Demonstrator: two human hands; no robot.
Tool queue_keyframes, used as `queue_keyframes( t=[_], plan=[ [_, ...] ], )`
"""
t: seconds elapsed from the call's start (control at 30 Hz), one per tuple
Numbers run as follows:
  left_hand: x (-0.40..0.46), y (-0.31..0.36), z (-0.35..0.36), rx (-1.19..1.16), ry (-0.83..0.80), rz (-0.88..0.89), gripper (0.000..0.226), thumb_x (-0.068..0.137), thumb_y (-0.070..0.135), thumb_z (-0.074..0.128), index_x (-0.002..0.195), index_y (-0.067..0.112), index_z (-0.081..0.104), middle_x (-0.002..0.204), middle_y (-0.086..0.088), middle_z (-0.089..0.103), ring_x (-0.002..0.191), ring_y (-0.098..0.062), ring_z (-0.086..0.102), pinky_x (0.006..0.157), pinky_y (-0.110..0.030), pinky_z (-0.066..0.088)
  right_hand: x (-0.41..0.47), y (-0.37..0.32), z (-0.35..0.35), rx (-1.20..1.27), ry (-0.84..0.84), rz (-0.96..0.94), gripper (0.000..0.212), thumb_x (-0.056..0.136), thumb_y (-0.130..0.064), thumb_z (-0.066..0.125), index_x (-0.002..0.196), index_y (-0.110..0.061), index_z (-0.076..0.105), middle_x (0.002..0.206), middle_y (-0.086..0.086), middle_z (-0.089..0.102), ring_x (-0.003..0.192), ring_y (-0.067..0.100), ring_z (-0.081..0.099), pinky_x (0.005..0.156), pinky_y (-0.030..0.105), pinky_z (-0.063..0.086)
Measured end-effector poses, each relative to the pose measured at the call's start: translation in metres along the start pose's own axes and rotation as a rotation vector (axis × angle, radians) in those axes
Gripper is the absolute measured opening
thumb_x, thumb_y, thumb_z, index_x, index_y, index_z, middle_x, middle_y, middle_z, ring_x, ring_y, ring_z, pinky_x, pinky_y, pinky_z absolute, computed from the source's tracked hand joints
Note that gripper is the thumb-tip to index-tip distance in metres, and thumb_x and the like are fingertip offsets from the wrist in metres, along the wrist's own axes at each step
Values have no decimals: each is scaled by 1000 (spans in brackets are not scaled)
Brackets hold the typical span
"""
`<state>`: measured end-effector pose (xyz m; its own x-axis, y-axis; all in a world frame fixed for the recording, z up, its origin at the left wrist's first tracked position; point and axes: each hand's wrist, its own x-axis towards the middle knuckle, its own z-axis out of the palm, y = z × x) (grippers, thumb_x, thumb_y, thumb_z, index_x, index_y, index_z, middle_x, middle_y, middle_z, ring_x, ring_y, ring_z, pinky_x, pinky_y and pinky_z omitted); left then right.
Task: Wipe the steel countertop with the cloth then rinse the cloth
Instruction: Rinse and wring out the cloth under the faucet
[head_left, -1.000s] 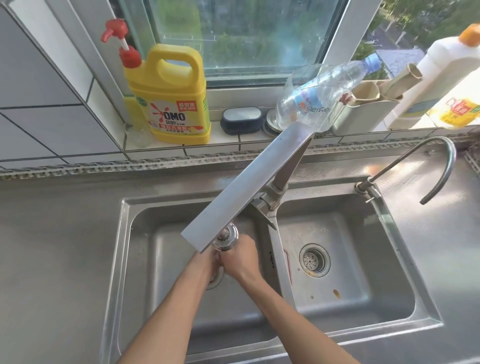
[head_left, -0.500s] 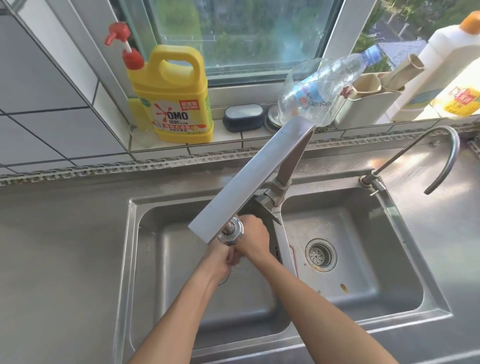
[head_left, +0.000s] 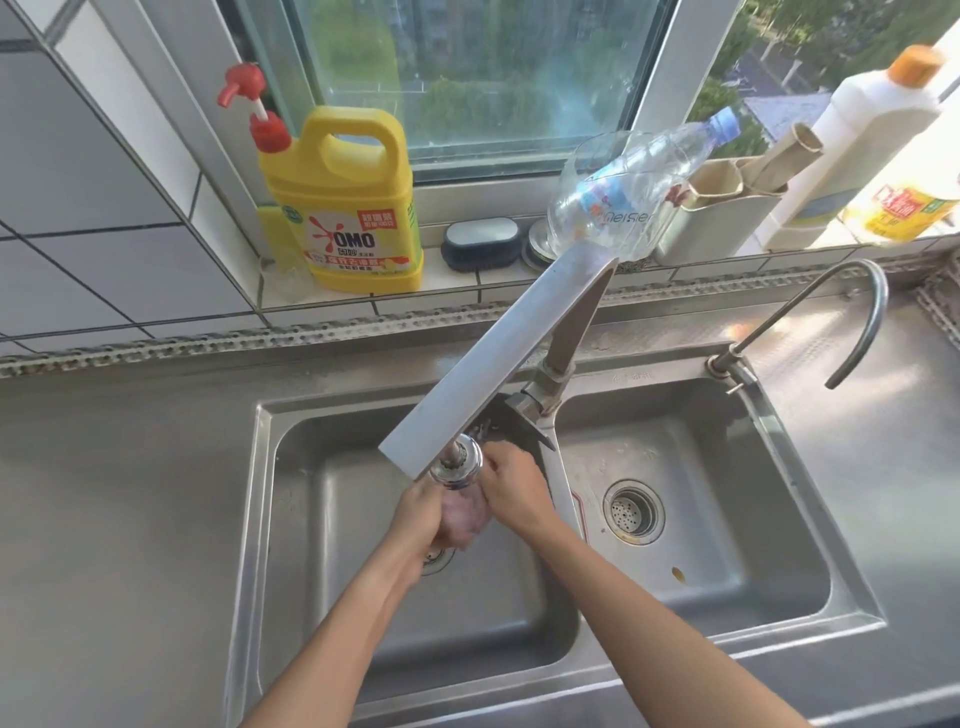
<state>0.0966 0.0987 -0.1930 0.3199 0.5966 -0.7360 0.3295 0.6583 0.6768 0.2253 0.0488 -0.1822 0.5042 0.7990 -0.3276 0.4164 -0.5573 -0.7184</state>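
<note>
A small pale pinkish cloth (head_left: 464, 521) is bunched between my two hands over the left sink basin (head_left: 322, 519), right under the round head of the flat steel faucet (head_left: 498, 358). My left hand (head_left: 418, 517) grips the cloth from the left. My right hand (head_left: 511, 491) presses on it from the right. Most of the cloth is hidden by my fingers and the faucet head. The steel countertop (head_left: 114, 493) stretches to the left of the sink.
The right basin (head_left: 727, 493) has an open drain (head_left: 632, 512). A thin curved tap (head_left: 852, 322) stands at the sink's back right. The windowsill holds a yellow detergent jug (head_left: 345, 208), a scrub brush (head_left: 480, 244), a clear plastic bottle (head_left: 631, 195) and a white bottle (head_left: 852, 135).
My hands have stayed under the faucet head, working the cloth; they parted slightly, so the cloth now shows between them. My view shifted a little closer and left.
</note>
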Motion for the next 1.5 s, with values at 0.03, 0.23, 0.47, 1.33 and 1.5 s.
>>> queue_keyframes(
  t=[0.03,0.23,0.47,1.33,1.5],
  plan=[
    [1,-5,-8,19,47,-1,29,107,24,50,89,14,70,80,-10,73,61,-21,69,58,-39,63,-2,5,0,-3,-11,-52,49,101,-32,55,57,-23,34,71,2,50,71,23,45,64,36,33],
    [4,-13,-45,423,131,138,41,90,20,80,120,10,55,120,-5,61,94,-15,64,87,-35,54,-3,18,-8,-76,-122,-231,41,102,-31,55,76,0,62,85,14,65,84,28,58,78,48,48],
    [5,3,-64,711,-266,508,68,69,29,89,131,42,63,133,25,67,130,3,57,113,-28,43,1,3,-14,5,-355,-372,28,102,-22,65,99,5,73,101,22,73,95,36,65,86,48,51],
    [-10,13,-64,-57,-112,104,13,90,29,73,83,18,76,69,-8,66,78,-16,63,61,-23,49,-28,8,37,1054,-320,371,48,98,-48,54,128,-15,71,131,14,71,126,37,64,100,48,46],
    [0,-4,-62,195,121,123,16,94,25,72,100,11,76,86,-6,76,80,-23,67,67,-32,50,-25,6,30,870,-144,324,29,96,-38,63,96,-11,73,96,6,75,86,18,66,72,32,51]
  ],
)
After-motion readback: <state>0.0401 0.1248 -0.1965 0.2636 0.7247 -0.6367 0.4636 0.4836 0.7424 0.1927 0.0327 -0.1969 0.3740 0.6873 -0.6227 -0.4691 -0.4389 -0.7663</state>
